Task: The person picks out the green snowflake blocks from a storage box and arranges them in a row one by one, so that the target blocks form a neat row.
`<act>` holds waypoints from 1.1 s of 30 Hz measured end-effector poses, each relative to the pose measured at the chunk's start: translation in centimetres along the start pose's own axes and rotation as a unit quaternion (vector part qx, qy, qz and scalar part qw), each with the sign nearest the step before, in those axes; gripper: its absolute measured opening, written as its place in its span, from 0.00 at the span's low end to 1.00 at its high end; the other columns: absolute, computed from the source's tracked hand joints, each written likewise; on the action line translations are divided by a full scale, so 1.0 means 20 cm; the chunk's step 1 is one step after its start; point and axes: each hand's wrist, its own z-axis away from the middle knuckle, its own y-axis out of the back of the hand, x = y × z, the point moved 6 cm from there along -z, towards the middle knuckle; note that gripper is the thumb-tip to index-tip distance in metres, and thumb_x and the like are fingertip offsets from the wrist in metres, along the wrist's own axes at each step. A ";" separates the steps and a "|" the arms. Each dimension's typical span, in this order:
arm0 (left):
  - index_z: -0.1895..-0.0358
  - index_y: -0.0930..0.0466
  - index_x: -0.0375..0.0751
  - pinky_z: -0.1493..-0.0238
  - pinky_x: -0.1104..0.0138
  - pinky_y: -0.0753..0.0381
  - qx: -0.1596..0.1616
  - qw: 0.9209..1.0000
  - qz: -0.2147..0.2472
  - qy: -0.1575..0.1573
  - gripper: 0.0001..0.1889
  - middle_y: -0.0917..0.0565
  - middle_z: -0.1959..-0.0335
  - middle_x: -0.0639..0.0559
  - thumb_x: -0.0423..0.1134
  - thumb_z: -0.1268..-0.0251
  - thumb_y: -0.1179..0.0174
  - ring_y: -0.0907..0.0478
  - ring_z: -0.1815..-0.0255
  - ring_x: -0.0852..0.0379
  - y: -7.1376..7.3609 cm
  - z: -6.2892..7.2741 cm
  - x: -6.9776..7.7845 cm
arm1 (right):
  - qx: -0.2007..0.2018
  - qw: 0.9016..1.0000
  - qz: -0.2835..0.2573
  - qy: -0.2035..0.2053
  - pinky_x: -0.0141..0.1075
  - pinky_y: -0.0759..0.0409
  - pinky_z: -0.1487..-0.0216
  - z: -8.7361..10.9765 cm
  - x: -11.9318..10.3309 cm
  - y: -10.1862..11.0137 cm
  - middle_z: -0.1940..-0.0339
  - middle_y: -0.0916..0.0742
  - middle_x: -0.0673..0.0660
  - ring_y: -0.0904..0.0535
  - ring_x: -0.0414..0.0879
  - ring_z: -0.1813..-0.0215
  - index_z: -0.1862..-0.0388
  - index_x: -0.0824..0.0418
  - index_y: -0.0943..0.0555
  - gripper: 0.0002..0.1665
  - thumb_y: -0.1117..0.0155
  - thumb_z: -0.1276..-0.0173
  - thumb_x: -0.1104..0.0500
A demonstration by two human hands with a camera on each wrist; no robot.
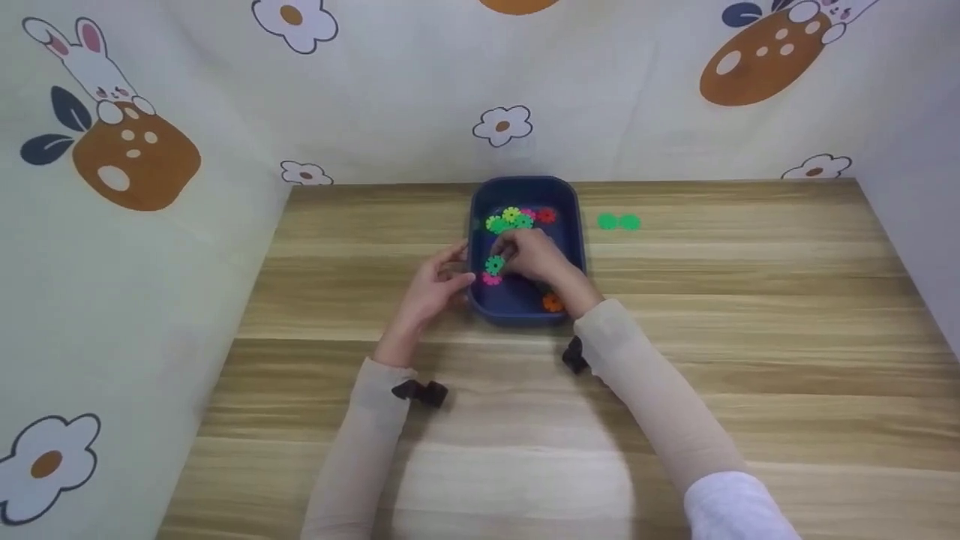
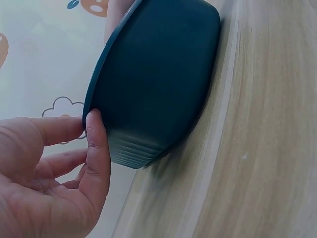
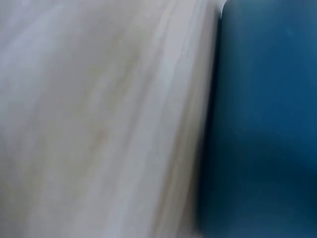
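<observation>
A dark blue plastic tray point(image 1: 525, 321) stands on the table with several small notched plastic discs inside. My left hand point(image 1: 435, 289) is at its left side; in the left wrist view, the left hand point(image 2: 64, 168) pinches the tray's rim point(image 2: 94, 82) between thumb and fingers. Reaching into the tray, my right hand point(image 1: 534, 255) has curled fingers and pinches a green notched disc point(image 1: 494, 265). Just below that disc lies a pink notched disc point(image 1: 491, 279). The right wrist view is blurred and shows only the tray's outer side point(image 3: 267, 119) and the table, not the hand.
Yellow, green, pink and red discs cluster at the tray's far end, including a red disc point(image 1: 547, 215). An orange disc point(image 1: 553, 302) lies in the near right corner. Two green discs point(image 1: 630, 222) lie side by side right of the tray. A patterned cloth point(image 1: 405, 97) hangs behind.
</observation>
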 end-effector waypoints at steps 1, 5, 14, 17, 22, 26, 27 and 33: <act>0.24 0.37 0.42 0.61 0.69 0.16 -0.001 1.000 -0.001 0.000 0.31 0.31 0.34 0.39 0.30 0.30 0.43 0.22 0.53 0.55 0.00 0.00 0.00 | -0.002 1.000 -0.003 -0.001 0.44 0.17 0.45 0.00 0.00 0.00 0.56 0.11 0.59 0.18 0.51 0.54 0.52 0.61 0.15 0.14 0.29 0.38 0.65; 0.25 0.37 0.43 0.60 0.68 0.16 0.003 1.000 0.001 0.000 0.31 0.30 0.35 0.39 0.30 0.30 0.43 0.23 0.52 0.53 0.00 0.00 -0.01 | 0.000 1.000 -0.018 -0.008 0.42 0.17 0.47 0.00 0.01 0.01 0.56 0.11 0.59 0.18 0.49 0.56 0.52 0.60 0.14 0.14 0.30 0.37 0.65; 0.24 0.38 0.40 0.64 0.64 0.17 0.009 1.000 0.010 -0.024 0.32 0.29 0.40 0.39 0.27 0.31 0.43 0.24 0.57 0.56 0.00 0.00 0.00 | 0.014 0.999 -0.042 -0.002 0.33 0.21 0.58 0.00 0.00 0.03 0.57 0.10 0.61 0.20 0.46 0.62 0.50 0.62 0.14 0.16 0.32 0.38 0.67; 0.24 0.38 0.41 0.65 0.65 0.18 0.005 0.999 0.016 -0.027 0.33 0.29 0.40 0.38 0.27 0.32 0.43 0.24 0.58 0.57 -0.01 0.00 0.00 | 0.023 0.997 -0.066 -0.013 0.32 0.20 0.60 0.01 0.01 0.03 0.58 0.10 0.62 0.18 0.45 0.63 0.51 0.62 0.14 0.16 0.33 0.38 0.67; 0.24 0.38 0.42 0.66 0.68 0.18 -0.002 1.000 0.006 -0.024 0.33 0.30 0.39 0.39 0.27 0.32 0.42 0.24 0.58 0.57 0.00 0.00 0.00 | 0.043 0.993 -0.101 -0.033 0.32 0.18 0.63 0.01 0.02 0.04 0.59 0.10 0.63 0.16 0.45 0.65 0.52 0.62 0.16 0.14 0.32 0.38 0.67; 0.24 0.38 0.44 0.64 0.67 0.17 -0.007 1.000 -0.005 -0.020 0.33 0.30 0.40 0.40 0.28 0.31 0.42 0.24 0.60 0.57 0.01 0.00 -0.01 | 0.050 0.992 -0.112 -0.034 0.33 0.16 0.60 0.02 0.02 0.04 0.58 0.10 0.63 0.15 0.44 0.63 0.53 0.62 0.15 0.13 0.31 0.38 0.66; 0.24 0.38 0.44 0.64 0.67 0.17 -0.009 1.000 -0.007 -0.021 0.33 0.30 0.40 0.40 0.27 0.31 0.43 0.24 0.60 0.57 0.01 0.00 -0.01 | 0.052 0.991 -0.115 -0.033 0.34 0.15 0.59 0.02 0.02 0.04 0.58 0.10 0.63 0.15 0.44 0.63 0.53 0.62 0.14 0.13 0.31 0.38 0.66; 0.24 0.39 0.42 0.66 0.68 0.17 -0.014 1.000 -0.007 -0.021 0.33 0.31 0.40 0.40 0.26 0.31 0.44 0.24 0.61 0.59 -0.01 -0.01 0.01 | 0.058 0.988 -0.140 -0.024 0.37 0.13 0.54 0.03 0.00 0.07 0.57 0.10 0.63 0.14 0.44 0.61 0.53 0.63 0.13 0.13 0.32 0.37 0.66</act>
